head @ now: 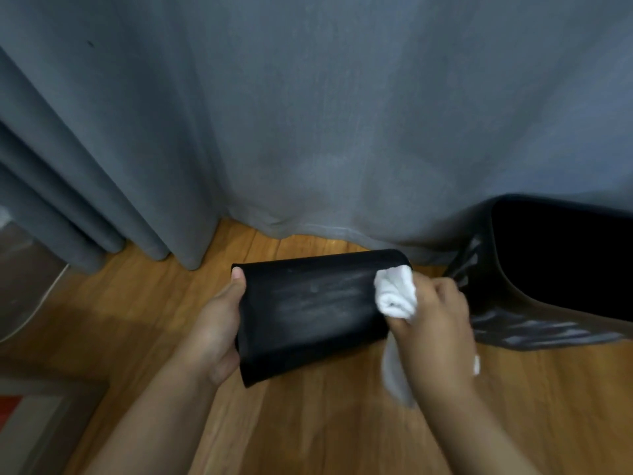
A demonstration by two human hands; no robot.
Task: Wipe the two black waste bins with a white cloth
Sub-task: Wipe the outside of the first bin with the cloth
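Left hand clamped on smaller black bin, right hand bunching white cloth against its dusty side: best wiped in overlapping strokes.

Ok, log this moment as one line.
left hand: holds small bin | right hand: wiping with white cloth | large bin: untouched

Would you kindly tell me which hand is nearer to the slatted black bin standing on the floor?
Right. The right hand, gripping the white cloth, is just beside the slatted bin; the left hand holds the other bin's far side.
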